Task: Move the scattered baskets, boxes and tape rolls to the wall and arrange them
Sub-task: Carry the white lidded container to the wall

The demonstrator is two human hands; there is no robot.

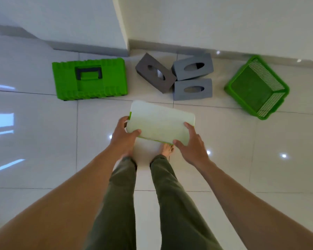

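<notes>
Holding a white box (161, 121) with a flat lid, rounded corners, a green clip on its left end and a green strip along its near edge, both hands keep it above the tiled floor (43, 141), in front of the person's legs. Left hand (123, 136) clamps the left end, thumb on the lid, fingers wrapped round the side. Right hand (192, 143) clamps the near right corner, thumb on the near edge, fingers up the right side. Both forearms stretch forward and down. Box is tilted slightly clockwise. Near the wall (206, 20): green toolbox (90, 80) at left, three grey tissue boxes (192, 80) clustered in the middle, green basket (257, 87) tipped at right.
</notes>
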